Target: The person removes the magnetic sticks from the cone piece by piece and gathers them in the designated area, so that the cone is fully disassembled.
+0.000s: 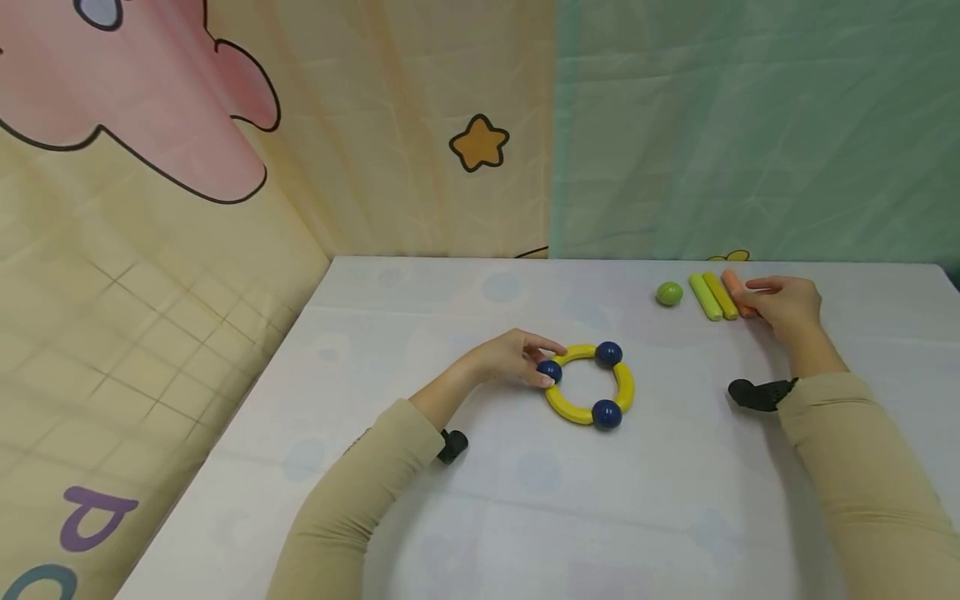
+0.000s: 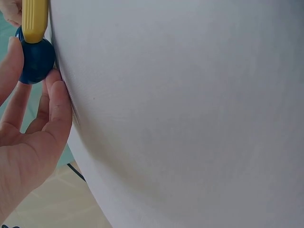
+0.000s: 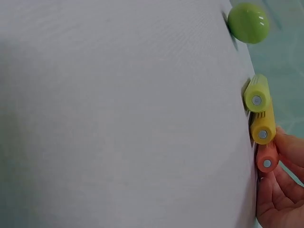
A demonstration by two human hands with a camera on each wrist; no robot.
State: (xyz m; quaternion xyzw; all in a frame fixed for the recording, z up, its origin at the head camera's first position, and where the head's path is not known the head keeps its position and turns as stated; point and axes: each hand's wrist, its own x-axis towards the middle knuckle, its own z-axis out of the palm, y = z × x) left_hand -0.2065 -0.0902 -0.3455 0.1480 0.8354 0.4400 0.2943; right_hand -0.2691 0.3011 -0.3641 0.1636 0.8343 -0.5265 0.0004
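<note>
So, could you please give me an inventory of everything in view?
Balls: three, dark blue, in the ring on the table
Curved pieces: three, yellow, between those balls
Small ball: one, green, near the table's far edge
Light rod: one, yellow-green, right of the small ball
Middle rod: one, yellow, beside it
Orange rod: one, orange, rightmost
Table: one, white, below everything
Backdrop: pale yellow and green, printed, behind and left
Left hand: one, at the ring's left ball
Right hand: one, holding the orange rod
Sleeves: two, beige, on the arms
Wrist cameras: two, black, at the wrists
</note>
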